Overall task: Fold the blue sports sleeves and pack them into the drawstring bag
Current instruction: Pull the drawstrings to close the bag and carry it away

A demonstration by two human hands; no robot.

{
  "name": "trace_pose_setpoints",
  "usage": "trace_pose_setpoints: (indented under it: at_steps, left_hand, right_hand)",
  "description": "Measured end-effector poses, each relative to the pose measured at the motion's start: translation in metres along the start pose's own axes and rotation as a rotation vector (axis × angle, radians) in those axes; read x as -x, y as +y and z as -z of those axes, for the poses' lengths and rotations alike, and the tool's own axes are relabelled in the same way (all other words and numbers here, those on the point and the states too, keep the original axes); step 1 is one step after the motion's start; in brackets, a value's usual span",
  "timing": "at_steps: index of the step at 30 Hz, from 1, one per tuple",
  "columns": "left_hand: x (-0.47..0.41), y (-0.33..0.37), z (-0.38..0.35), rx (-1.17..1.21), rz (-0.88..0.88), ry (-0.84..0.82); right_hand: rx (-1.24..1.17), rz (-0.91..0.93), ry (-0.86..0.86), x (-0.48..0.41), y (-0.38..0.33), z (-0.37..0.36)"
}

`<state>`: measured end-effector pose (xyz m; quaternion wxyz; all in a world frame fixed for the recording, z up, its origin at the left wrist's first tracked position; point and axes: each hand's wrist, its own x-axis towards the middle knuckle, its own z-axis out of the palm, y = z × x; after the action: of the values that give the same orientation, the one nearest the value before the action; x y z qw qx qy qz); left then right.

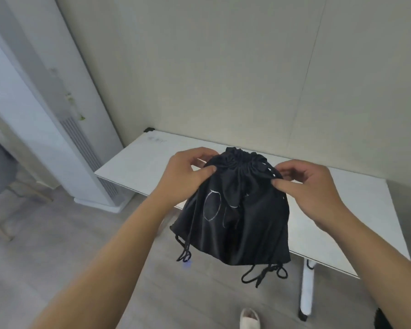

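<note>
A black drawstring bag (pixel 235 217) with white outlined lettering hangs in the air in front of me, above the near edge of the white table (pixel 138 162). Its mouth is cinched into a gathered bunch at the top. My left hand (pixel 188 176) pinches the bag's upper left side. My right hand (pixel 306 186) pinches the cord and fabric at the upper right. Knotted cord ends (pixel 263 274) dangle below both bottom corners. No blue sleeves are visible; the inside of the bag is hidden.
The table stands against a pale wall, with a white leg (pixel 306 286) at the right. A tall white floor-standing unit (pixel 64 129) is at the left. Grey floor lies below, with a white shoe (pixel 249 318) at the bottom edge.
</note>
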<state>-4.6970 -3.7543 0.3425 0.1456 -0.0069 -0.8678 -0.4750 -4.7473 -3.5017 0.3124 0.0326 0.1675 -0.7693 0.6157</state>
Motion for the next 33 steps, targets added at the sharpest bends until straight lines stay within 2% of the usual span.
trace_pose_setpoints:
  at_steps: [13, 23, 29, 33]
  left_hand:
    - [-0.274, -0.099, -0.003, -0.006, 0.02, -0.017]
    - [-0.389, -0.189, 0.044, 0.025, 0.024, -0.078]
    - [-0.449, -0.253, 0.069, 0.088, 0.085, -0.144]
    - [-0.464, -0.305, 0.063, 0.064, 0.161, -0.245]
  right_hand:
    - [-0.048, -0.09, 0.054, -0.259, 0.068, -0.046]
    - [-0.022, -0.124, 0.071, -0.37, 0.091, -0.129]
    - [-0.014, -0.235, 0.151, -0.421, 0.109, -0.195]
    - [0.032, -0.372, 0.192, -0.432, 0.143, -0.235]
